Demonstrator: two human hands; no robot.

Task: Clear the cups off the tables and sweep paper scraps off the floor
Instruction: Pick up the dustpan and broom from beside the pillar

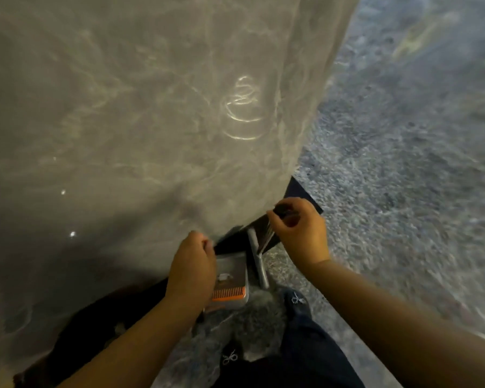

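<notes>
A big translucent grey plastic bag (140, 113) fills the left and middle of the head view. Pale ring-shaped outlines (242, 107) show through it; what they are is unclear. At the bag's lower edge a dark sheet-like edge (305, 194) sticks out. My left hand (192, 264) pinches this edge at its left end, and my right hand (300, 228) pinches it at its right end. Between my hands lie a grey dustpan with an orange comb strip (231, 289) and a brush with a grey handle (258, 261) and dark bristles. No paper scraps are visible.
Speckled grey floor (403, 163) spreads to the right, blurred by motion. My dark trouser legs and shoes (297, 326) are at the bottom centre, close under the dustpan. A dark brown shape (95, 326) lies at the bottom left under the bag.
</notes>
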